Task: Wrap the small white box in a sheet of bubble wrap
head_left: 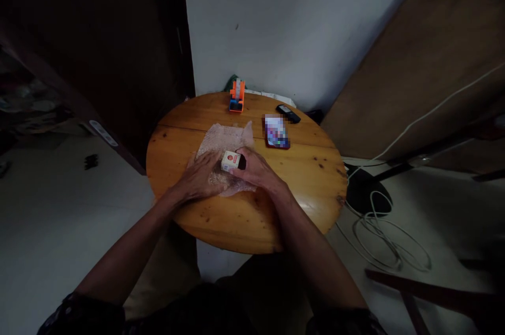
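A small white box (230, 160) with red print is held in my right hand (255, 169), thumb and fingers around its right end, over a sheet of bubble wrap (226, 138). The box's right side looks dark. My left hand (203, 174) lies flat on the left part of the bubble wrap, fingers stretched toward the box. Whether its fingertips touch the box I cannot tell. The bubble wrap is spread on the round wooden table (315, 182), its far right corner sticking up.
An orange tape dispenser (237, 96) stands at the table's far edge. A phone (276, 131) with a blurred screen and a black device (288, 113) lie beyond my right hand. White wall behind; a looped cable (379, 240) lies on the floor at right.
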`<action>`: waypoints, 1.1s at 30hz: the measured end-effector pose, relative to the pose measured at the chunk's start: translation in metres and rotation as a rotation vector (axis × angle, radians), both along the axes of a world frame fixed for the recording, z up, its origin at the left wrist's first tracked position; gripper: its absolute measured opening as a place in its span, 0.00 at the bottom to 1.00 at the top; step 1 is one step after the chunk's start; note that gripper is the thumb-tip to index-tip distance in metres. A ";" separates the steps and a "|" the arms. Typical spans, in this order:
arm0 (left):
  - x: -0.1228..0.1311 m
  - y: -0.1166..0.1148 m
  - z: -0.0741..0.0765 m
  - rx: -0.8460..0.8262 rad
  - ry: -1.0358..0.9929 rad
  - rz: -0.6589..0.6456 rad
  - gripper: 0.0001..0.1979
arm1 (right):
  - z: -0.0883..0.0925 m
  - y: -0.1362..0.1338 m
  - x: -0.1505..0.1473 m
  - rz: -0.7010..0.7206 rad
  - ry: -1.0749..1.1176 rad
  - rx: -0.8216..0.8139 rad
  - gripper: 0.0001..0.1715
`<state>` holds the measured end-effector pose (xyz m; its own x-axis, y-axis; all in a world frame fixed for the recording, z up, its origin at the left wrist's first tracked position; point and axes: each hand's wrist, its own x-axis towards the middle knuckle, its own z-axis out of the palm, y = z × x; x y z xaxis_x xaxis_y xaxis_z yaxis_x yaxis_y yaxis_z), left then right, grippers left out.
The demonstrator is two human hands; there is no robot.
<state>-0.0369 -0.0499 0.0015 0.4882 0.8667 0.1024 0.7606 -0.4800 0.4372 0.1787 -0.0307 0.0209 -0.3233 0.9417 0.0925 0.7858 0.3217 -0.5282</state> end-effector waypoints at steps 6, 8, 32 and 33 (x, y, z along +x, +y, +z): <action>-0.001 0.001 0.003 -0.014 0.039 -0.020 0.45 | 0.000 0.000 0.003 0.041 0.014 -0.002 0.23; -0.010 0.003 0.007 -0.045 0.049 -0.036 0.44 | -0.002 0.000 0.004 0.068 0.062 0.004 0.26; -0.007 -0.044 0.012 0.323 0.252 -0.201 0.08 | 0.000 0.001 0.006 0.126 0.203 0.051 0.20; -0.007 -0.044 0.011 0.337 0.242 -0.192 0.08 | 0.000 0.000 0.006 0.125 0.210 0.049 0.20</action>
<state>-0.0439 -0.0936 0.0128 0.6817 0.6959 0.2257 0.7047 -0.7075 0.0530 0.1850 -0.0305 0.0213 -0.4056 0.8884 0.2151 0.6127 0.4389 -0.6573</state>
